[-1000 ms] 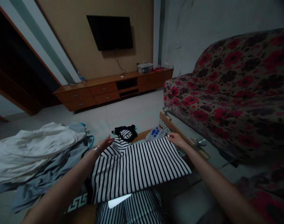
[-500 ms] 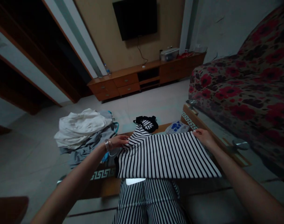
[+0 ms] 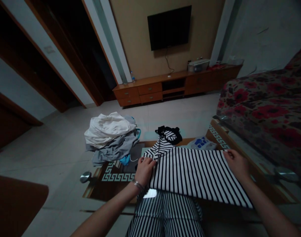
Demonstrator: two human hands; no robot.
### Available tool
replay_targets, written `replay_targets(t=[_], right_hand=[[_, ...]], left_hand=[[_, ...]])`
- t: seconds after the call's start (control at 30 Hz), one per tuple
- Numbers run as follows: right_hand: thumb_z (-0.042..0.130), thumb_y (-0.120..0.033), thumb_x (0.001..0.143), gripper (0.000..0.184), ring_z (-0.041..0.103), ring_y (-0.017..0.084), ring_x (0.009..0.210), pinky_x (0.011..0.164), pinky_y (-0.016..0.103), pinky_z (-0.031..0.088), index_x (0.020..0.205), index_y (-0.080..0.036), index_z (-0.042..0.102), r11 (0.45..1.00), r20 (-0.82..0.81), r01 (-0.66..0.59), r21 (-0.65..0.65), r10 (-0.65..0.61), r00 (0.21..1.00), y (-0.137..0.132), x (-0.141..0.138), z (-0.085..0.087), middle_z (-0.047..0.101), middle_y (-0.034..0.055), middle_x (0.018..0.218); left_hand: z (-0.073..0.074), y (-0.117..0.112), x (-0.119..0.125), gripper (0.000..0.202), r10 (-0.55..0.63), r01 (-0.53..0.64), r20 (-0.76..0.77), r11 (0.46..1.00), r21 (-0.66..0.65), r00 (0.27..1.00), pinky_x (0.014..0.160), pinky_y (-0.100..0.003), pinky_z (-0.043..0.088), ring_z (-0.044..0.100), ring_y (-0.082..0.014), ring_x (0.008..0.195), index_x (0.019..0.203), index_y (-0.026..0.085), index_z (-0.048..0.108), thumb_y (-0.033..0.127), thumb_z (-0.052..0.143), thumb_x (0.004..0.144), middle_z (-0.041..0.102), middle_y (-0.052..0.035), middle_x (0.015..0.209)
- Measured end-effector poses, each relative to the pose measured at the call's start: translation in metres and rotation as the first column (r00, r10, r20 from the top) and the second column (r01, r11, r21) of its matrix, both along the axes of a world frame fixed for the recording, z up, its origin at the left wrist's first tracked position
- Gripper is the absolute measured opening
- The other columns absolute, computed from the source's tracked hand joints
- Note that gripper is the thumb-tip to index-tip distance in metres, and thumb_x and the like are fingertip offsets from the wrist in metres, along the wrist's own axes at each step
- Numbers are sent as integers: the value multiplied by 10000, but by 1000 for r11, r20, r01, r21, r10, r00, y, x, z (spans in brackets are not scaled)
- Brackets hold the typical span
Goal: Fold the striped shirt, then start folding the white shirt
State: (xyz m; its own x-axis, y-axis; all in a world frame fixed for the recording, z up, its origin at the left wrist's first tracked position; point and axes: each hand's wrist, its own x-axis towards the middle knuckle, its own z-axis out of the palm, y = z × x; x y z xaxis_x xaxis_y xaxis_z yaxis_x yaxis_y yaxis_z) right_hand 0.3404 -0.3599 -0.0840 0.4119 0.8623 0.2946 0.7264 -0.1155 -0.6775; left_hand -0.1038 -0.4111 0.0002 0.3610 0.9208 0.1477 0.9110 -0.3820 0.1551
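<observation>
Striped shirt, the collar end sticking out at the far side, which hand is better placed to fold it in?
Probably the left hand: it rests on the left edge of the shirt, just below the collar end. The right hand sits at the opposite edge, farther from it.

Pile of white and grey clothes (image 3: 110, 135) sitting on the counter's (image 3: 110, 179) left end. White plastic bag with blue print (image 3: 201, 143) lying at its far edge. Floral sofa (image 3: 269, 112) running along the right. Wooden TV cabinet (image 3: 175, 87) standing against the far wall, dark TV (image 3: 169, 28) hanging above, clear box (image 3: 198, 65) sitting on top.
</observation>
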Motion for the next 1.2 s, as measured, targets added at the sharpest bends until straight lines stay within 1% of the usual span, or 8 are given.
replay_targets(t=[0.17,0.3,0.5,0.67,0.87,0.97,1.07,1.2], right_hand=[[444,-512,763,452,622,233,673,629,316,452,916,-145,659,1000,8,8,-20,-7,1000,2,1,0,679,106,760],[455,-495,762,439,628,231,695,655,314,461,919,-141,662,1000,-9,3,-6,-3,1000,1,0,0,683,110,774],[460,-463,787,410,611,217,677,660,308,455,936,-140,665,1000,7,2,3,-2,1000,1,0,2,685,114,790],[435,-409,852,377,603,230,807,746,326,444,996,-133,647,1000,148,-26,-14,28,989,1,-2,5,663,129,893],[514,-425,871,403,520,308,1032,837,403,390,1123,-127,612,973,411,160,-165,-80,908,-7,-15,27,595,196,1044],[526,-407,870,353,524,310,1027,841,414,383,1073,-137,631,955,374,177,-238,-78,924,-8,-19,34,607,184,1038],[537,-356,854,275,544,300,995,829,398,395,961,-130,651,946,310,173,-276,-83,947,-7,-16,34,625,173,1017],[478,-289,862,237,592,234,894,801,322,418,962,-129,621,974,146,93,-205,-64,987,-8,-10,30,657,139,945]], left_hand=[[-2,36,-27,196,271,-230,220,953,-195,937,776,-269,388,574,-178,875,938,169,661,173,489,845,659,-55,944],[-4,69,-47,168,419,-342,202,880,-329,885,615,-223,360,558,-150,698,775,144,644,263,531,811,637,-19,724],[-10,83,-54,108,441,-390,100,862,-323,892,675,-246,380,561,-179,766,793,146,645,223,623,720,629,-47,796],[-9,86,-39,285,403,-371,73,888,-271,912,792,-293,408,549,-236,929,852,144,651,415,580,798,610,-99,928],[-5,88,-30,190,424,-387,52,865,-319,904,700,-257,416,593,-210,829,866,154,612,304,622,751,646,-77,874],[-5,90,-32,272,461,-419,43,838,-349,886,657,-248,411,610,-218,816,915,148,591,320,653,713,661,-80,868],[-3,86,-36,221,425,-375,44,837,-398,904,649,-240,405,613,-220,813,805,155,599,309,677,667,665,-67,823],[2,68,-40,207,386,-326,84,861,-391,919,632,-238,392,592,-196,759,736,169,556,374,583,740,631,-36,753]])
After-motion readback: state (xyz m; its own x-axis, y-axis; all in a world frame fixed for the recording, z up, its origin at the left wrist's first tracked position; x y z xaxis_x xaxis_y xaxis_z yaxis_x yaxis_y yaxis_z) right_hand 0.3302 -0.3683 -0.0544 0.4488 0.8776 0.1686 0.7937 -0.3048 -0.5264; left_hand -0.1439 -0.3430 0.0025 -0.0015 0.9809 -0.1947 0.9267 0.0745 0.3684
